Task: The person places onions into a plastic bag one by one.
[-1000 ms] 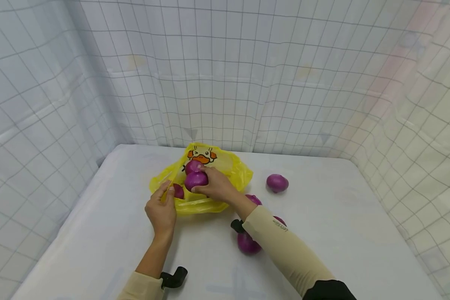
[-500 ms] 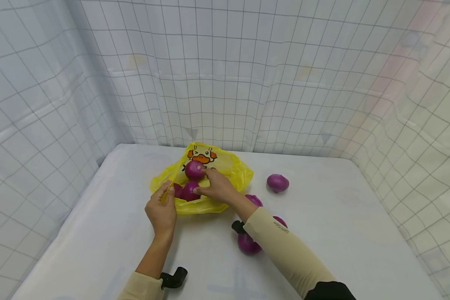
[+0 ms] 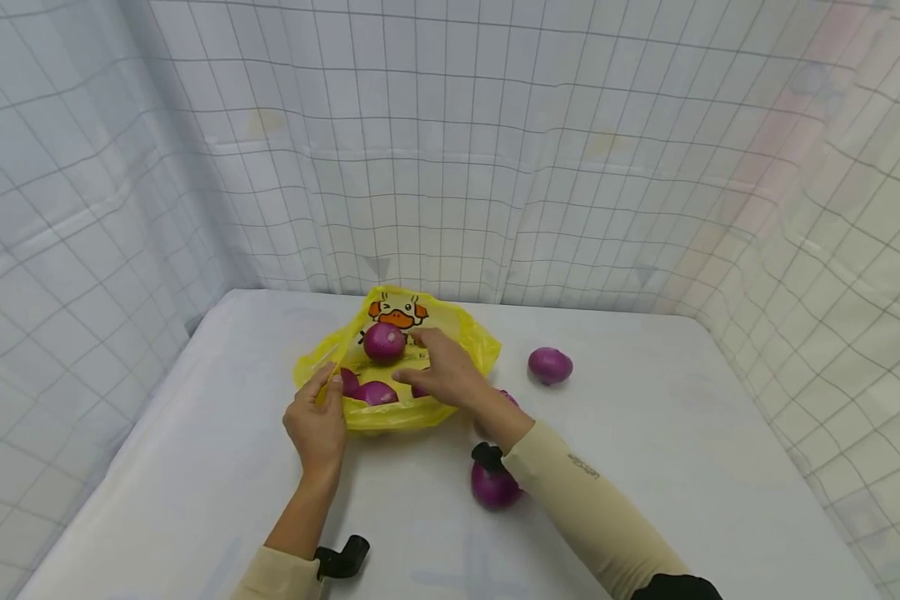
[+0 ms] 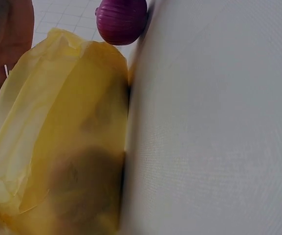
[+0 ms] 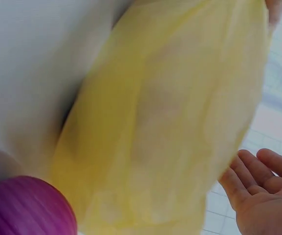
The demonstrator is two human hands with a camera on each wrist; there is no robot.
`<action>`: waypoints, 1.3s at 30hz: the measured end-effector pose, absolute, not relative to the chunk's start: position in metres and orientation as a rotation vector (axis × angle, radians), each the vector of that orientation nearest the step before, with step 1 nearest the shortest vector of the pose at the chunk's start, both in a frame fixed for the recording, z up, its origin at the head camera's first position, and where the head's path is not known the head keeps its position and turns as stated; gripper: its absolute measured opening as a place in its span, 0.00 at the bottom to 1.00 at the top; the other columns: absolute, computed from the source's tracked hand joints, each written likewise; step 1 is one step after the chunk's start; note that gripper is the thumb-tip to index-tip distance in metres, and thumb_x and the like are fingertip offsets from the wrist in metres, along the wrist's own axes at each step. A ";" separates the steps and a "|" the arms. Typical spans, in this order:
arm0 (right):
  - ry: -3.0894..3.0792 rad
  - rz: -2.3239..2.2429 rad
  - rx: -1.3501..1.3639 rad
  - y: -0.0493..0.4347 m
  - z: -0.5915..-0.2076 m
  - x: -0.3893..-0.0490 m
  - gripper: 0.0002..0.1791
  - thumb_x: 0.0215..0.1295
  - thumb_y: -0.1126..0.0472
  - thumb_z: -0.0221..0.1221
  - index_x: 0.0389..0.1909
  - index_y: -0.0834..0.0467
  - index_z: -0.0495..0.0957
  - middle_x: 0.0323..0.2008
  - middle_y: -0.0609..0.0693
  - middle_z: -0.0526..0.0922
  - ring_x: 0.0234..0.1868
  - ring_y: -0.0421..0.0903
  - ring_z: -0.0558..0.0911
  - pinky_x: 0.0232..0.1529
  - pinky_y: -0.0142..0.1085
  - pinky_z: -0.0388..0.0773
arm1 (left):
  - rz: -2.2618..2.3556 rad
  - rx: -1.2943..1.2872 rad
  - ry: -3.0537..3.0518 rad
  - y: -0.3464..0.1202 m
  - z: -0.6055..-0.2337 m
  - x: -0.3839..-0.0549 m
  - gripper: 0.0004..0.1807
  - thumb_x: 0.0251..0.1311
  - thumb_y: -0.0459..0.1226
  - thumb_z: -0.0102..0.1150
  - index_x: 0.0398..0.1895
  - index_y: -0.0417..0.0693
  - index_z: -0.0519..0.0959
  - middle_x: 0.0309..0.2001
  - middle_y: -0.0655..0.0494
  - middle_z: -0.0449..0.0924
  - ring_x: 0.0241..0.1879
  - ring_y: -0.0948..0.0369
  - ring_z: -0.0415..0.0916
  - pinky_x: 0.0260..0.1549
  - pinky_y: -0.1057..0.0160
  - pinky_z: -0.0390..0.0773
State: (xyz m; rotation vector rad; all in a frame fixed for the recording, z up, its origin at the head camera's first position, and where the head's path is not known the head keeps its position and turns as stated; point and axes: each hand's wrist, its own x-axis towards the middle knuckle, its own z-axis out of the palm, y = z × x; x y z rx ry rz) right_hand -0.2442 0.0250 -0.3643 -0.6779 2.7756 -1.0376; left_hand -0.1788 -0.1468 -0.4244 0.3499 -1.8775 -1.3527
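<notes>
A yellow plastic bag [image 3: 390,417] with a duck print lies on its side, its mouth toward me. My left hand [image 3: 317,427] pinches the left edge of that mouth between thumb and fingers. Several red onions are inside: one onion [image 3: 384,342] sits against the printed side, and another onion [image 3: 377,393] lies lower, near the front rim. Over the right part of the mouth is my right hand [image 3: 448,371], thumb and fingers spread apart and holding nothing. It partly covers a further onion in the bag. The right wrist view also shows this hand [image 5: 268,196] with loose fingers beside the bag.
Outside the bag, one red onion [image 3: 550,365] rests to the right on the white table [image 3: 645,433]. Another onion [image 3: 497,486] lies under the right wrist's black mount, and one more is mostly hidden behind that wrist. A gridded white curtain [image 3: 450,167] stands behind.
My right hand has let go of an onion, which dropped lower into the bag, and has drawn slightly back to the right. My left hand keeps its grip on the bag's edge.
</notes>
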 end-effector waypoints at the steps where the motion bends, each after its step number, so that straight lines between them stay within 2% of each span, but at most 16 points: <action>1: 2.778 -1.044 -0.677 0.027 -0.363 -0.243 0.40 0.55 0.44 0.64 0.67 0.53 0.63 0.65 0.49 0.69 0.66 0.48 0.69 0.67 0.43 0.68 | -1.351 0.349 -1.878 -0.147 -0.425 -0.179 0.12 0.59 0.31 0.59 0.45 0.38 0.83 0.48 0.46 0.84 0.55 0.54 0.78 0.57 0.76 0.72; 3: 2.782 -1.061 -0.669 0.031 -0.360 -0.242 0.41 0.55 0.44 0.64 0.67 0.53 0.62 0.65 0.49 0.69 0.66 0.48 0.69 0.68 0.44 0.67 | -1.353 0.347 -1.874 -0.147 -0.425 -0.179 0.12 0.59 0.31 0.59 0.45 0.38 0.83 0.48 0.46 0.84 0.55 0.54 0.78 0.55 0.82 0.69; 6: 2.780 -1.099 -0.644 0.037 -0.356 -0.240 0.42 0.56 0.44 0.64 0.68 0.53 0.61 0.66 0.49 0.69 0.67 0.48 0.68 0.69 0.44 0.65 | -1.351 0.354 -1.877 -0.147 -0.427 -0.179 0.12 0.59 0.32 0.59 0.46 0.38 0.83 0.48 0.46 0.84 0.55 0.53 0.78 0.54 0.84 0.68; 12: 2.791 -1.188 -0.647 0.054 -0.352 -0.239 0.41 0.56 0.47 0.65 0.69 0.54 0.60 0.64 0.52 0.70 0.66 0.50 0.70 0.67 0.45 0.68 | -1.350 0.362 -1.891 -0.148 -0.427 -0.180 0.13 0.59 0.32 0.59 0.46 0.38 0.82 0.48 0.45 0.83 0.55 0.53 0.78 0.59 0.68 0.73; 15: 2.804 -1.224 -0.651 0.062 -0.351 -0.240 0.41 0.56 0.48 0.65 0.68 0.54 0.61 0.63 0.53 0.71 0.65 0.50 0.70 0.67 0.45 0.68 | -1.347 0.357 -1.892 -0.147 -0.427 -0.180 0.12 0.59 0.31 0.59 0.46 0.38 0.82 0.48 0.45 0.84 0.55 0.53 0.78 0.59 0.65 0.73; 20: 2.835 -1.254 -0.636 0.074 -0.351 -0.241 0.41 0.56 0.48 0.65 0.68 0.54 0.61 0.63 0.53 0.71 0.65 0.51 0.71 0.66 0.46 0.69 | -1.349 0.362 -1.893 -0.146 -0.426 -0.179 0.12 0.59 0.31 0.59 0.46 0.38 0.82 0.48 0.45 0.83 0.55 0.53 0.78 0.58 0.69 0.73; 28: 2.813 -1.300 -0.503 0.094 -0.352 -0.242 0.40 0.57 0.48 0.64 0.69 0.52 0.59 0.67 0.50 0.67 0.67 0.52 0.68 0.66 0.47 0.68 | -1.351 0.370 -1.921 -0.146 -0.427 -0.178 0.13 0.61 0.33 0.58 0.47 0.40 0.82 0.49 0.48 0.84 0.57 0.58 0.77 0.59 0.73 0.71; 39: 2.889 -1.289 -0.463 0.127 -0.364 -0.249 0.41 0.58 0.48 0.64 0.69 0.56 0.59 0.68 0.52 0.66 0.68 0.53 0.68 0.65 0.48 0.69 | -1.356 0.360 -1.922 -0.145 -0.427 -0.180 0.13 0.61 0.34 0.58 0.48 0.40 0.82 0.49 0.48 0.83 0.57 0.57 0.77 0.58 0.75 0.71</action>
